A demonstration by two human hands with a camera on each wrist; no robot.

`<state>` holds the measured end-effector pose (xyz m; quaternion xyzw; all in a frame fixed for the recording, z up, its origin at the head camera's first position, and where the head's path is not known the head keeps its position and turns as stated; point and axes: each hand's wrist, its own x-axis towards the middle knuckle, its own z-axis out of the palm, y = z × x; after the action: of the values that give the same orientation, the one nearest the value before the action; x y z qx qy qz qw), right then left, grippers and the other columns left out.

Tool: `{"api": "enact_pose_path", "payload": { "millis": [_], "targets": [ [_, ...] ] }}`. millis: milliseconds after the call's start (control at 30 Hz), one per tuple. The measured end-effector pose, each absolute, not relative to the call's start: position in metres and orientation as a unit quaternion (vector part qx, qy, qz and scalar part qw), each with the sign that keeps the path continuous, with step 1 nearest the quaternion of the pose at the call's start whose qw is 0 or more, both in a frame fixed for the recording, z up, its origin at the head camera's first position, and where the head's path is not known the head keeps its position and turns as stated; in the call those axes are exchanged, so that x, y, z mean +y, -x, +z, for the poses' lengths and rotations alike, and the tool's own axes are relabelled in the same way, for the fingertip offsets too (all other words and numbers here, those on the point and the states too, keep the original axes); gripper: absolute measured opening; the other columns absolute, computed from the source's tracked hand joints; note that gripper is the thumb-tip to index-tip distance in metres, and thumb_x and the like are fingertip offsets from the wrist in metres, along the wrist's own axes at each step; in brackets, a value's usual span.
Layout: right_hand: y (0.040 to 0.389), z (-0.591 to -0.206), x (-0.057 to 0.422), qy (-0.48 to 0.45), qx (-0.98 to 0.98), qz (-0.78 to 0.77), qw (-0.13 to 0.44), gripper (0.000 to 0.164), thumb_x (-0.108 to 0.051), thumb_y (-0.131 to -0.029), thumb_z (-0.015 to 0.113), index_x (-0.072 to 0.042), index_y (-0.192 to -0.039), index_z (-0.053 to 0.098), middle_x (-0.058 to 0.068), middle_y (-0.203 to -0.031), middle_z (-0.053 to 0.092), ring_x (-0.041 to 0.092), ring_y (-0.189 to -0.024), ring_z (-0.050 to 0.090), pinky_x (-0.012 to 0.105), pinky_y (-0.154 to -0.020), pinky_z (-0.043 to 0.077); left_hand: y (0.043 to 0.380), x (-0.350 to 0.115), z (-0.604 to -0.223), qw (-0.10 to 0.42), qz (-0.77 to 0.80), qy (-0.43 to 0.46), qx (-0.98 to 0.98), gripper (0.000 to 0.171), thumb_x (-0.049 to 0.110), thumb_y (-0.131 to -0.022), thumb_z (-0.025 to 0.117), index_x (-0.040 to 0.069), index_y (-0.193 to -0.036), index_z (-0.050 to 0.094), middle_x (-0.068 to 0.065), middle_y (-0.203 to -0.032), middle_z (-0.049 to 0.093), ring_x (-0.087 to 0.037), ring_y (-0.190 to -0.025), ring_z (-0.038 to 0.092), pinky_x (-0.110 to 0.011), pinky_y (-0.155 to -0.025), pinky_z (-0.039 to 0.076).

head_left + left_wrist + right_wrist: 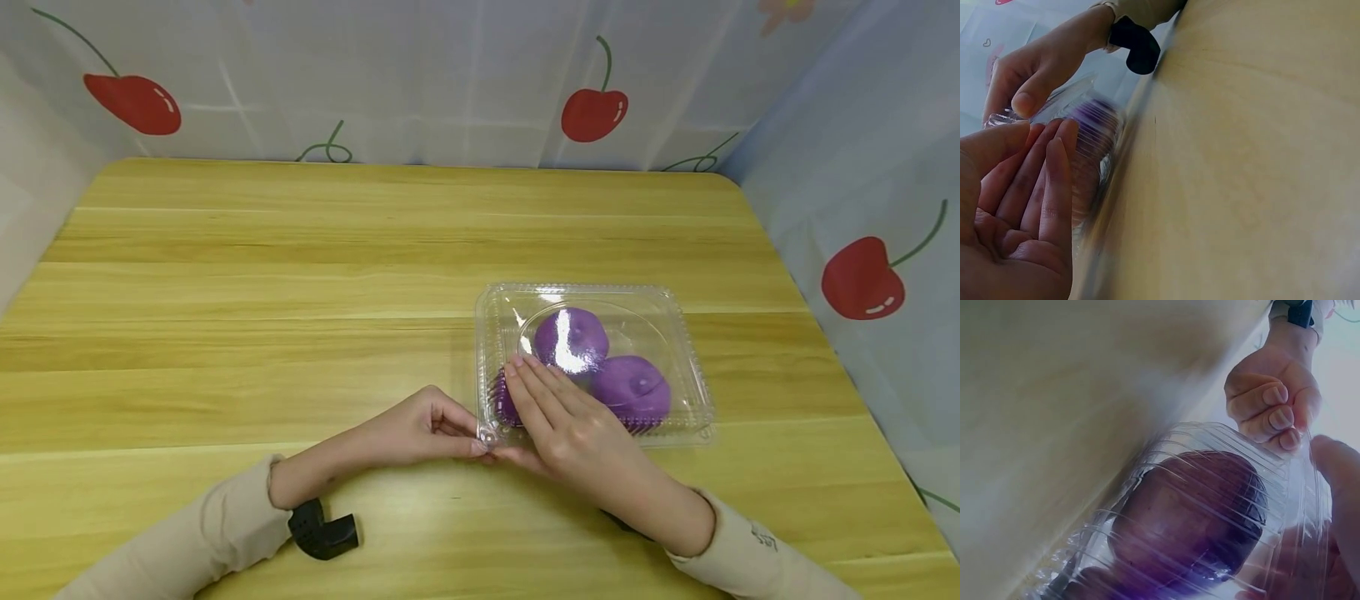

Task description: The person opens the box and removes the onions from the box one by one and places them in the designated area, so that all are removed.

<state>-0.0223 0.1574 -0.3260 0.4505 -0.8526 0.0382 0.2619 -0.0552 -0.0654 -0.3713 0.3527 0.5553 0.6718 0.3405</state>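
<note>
A clear plastic clamshell box [652,308] with ribbed sides lies right of centre on the table. Inside it are several rounded purple objects [572,329], two of which show a small nub on top; their exact kind is unclear. My left hand [412,429] pinches the box's near left corner between thumb and fingers. With straight fingers, my right hand [573,425] presses flat on the left part of the lid, its thumb by the near edge. In the right wrist view, a dark purple object [1185,506] shows through the ribbed wall, beyond which the left hand [1266,406] has curled fingers.
The wooden table [240,292] stretches to the left and behind the box. A pale curtain [420,75] printed with cherries hangs along the back and right sides. A black device [324,533] is worn at the left wrist.
</note>
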Motion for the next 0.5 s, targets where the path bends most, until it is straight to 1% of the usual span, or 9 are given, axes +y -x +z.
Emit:
{"api": "enact_pose_path", "payload": {
  "millis": [167,333,500],
  "targets": [
    [0.0222,-0.3261,0.1577,-0.450,-0.849,0.005,0.276,0.066,-0.045,-0.101,0.032,0.015,-0.122,0.052,0.028,-0.120,0.055,0.036,-0.113,0.052,0.040,-0.093,0.045,0.0555,-0.0642,-0.3710,0.331,0.673,-0.362,0.553,0.018,-0.008,-0.089,0.056,-0.019,-0.103,0.062,-0.021,-0.095,0.067,-0.031,-0.091,0.065,-0.040,-0.078,0.053],
    [0.0223,-0.3257,0.1581,-0.450,-0.848,0.002,0.281,0.066,-0.044,-0.101,0.032,0.014,-0.121,0.053,0.027,-0.119,0.055,0.036,-0.112,0.053,0.040,-0.092,0.045,0.0552,-0.0639,-0.3700,0.324,0.670,-0.364,0.559,0.017,-0.007,-0.090,0.057,-0.017,-0.102,0.063,-0.020,-0.095,0.067,-0.029,-0.090,0.066,-0.039,-0.077,0.054],
    [0.0222,-0.3253,0.1577,-0.453,-0.843,0.025,0.290,0.065,-0.045,-0.100,0.036,0.014,-0.121,0.054,0.027,-0.119,0.056,0.037,-0.113,0.053,0.041,-0.092,0.045,0.0553,-0.0645,-0.3702,0.333,0.674,-0.359,0.553,0.017,-0.007,-0.089,0.057,-0.018,-0.101,0.062,-0.020,-0.093,0.067,-0.035,-0.090,0.065,-0.040,-0.079,0.053]
  ]
}}
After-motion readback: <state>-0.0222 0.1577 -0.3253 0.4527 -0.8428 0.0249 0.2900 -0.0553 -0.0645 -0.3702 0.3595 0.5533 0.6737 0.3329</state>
